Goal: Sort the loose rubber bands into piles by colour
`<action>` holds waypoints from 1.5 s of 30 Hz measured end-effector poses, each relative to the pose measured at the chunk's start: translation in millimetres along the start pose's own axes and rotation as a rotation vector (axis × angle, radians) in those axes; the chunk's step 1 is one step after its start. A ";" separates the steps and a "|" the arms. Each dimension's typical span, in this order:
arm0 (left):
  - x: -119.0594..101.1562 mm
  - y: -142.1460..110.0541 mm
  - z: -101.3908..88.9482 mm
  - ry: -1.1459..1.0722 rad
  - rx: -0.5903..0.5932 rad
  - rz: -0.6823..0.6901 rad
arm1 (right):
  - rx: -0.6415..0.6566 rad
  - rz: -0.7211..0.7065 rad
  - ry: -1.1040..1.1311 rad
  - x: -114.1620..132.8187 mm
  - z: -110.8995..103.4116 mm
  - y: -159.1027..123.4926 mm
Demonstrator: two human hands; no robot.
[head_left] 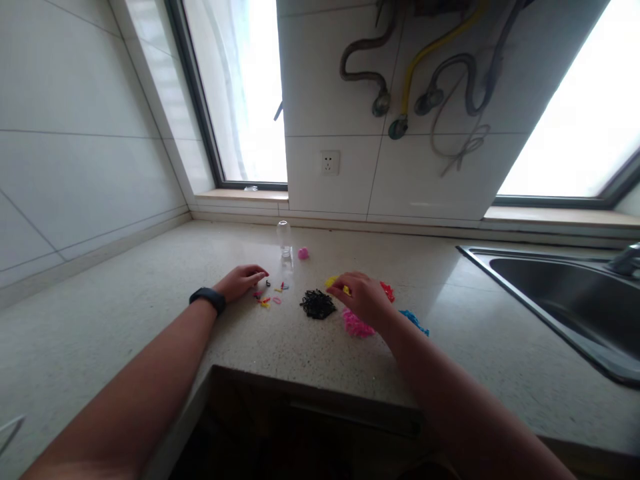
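My left hand (243, 281), with a dark band on its wrist, rests on the counter with its fingers drawn together. Beside its fingertips lie several mixed-colour small rubber bands (277, 301); whether one is between the fingers is hidden. My right hand (361, 295) is over the piles, thumb and fingers pinched close to the yellow bands (331, 282). Some yellow shows at the fingers, but what they hold is unclear. Around it are a black pile (318, 305), a pink pile (358, 325), a red pile (387, 291) and a blue pile (415, 321), partly behind my hand and forearm.
A clear bottle-shaped container (284, 239) and a small pink piece (303, 253) stand farther back on the pale counter (280, 347). A steel sink (560, 287) is at the right. Hoses (415, 60) and a socket (330, 163) are on the tiled wall.
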State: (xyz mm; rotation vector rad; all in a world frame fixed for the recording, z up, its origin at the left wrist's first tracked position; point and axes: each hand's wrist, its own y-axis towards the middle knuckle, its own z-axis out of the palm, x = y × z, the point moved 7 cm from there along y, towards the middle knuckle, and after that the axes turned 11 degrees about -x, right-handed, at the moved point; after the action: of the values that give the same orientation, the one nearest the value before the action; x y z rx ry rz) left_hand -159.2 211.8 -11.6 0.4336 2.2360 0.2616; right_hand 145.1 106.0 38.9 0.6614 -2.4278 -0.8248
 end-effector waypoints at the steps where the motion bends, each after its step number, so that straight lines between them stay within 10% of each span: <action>1: -0.9 -2.4 -1.0 0.003 -0.009 0.001 | -0.032 0.016 -0.012 -3.0 -5.0 -0.7; 14: -7.4 -58.7 -19.4 0.233 -0.132 0.027 | -0.376 0.317 -0.063 -69.7 -73.8 -42.8; 29: -8.0 -66.9 -14.8 0.281 -0.173 -0.047 | -0.497 0.705 0.001 -133.1 -128.2 -133.8; 39: -59.5 -71.1 -6.8 -0.038 -0.368 -0.019 | -0.344 0.751 -0.093 -149.1 -109.8 -120.2; 45: -127.0 -81.8 52.8 -0.342 -0.222 -0.022 | -0.301 0.818 -0.265 -155.3 -108.8 -116.6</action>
State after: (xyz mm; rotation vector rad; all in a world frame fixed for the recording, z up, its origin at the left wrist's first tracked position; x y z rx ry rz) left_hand -60.3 89.1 16.4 0.3070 1.8530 0.3894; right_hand 359.8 68.6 -6.3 -0.5625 -2.3877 -0.9069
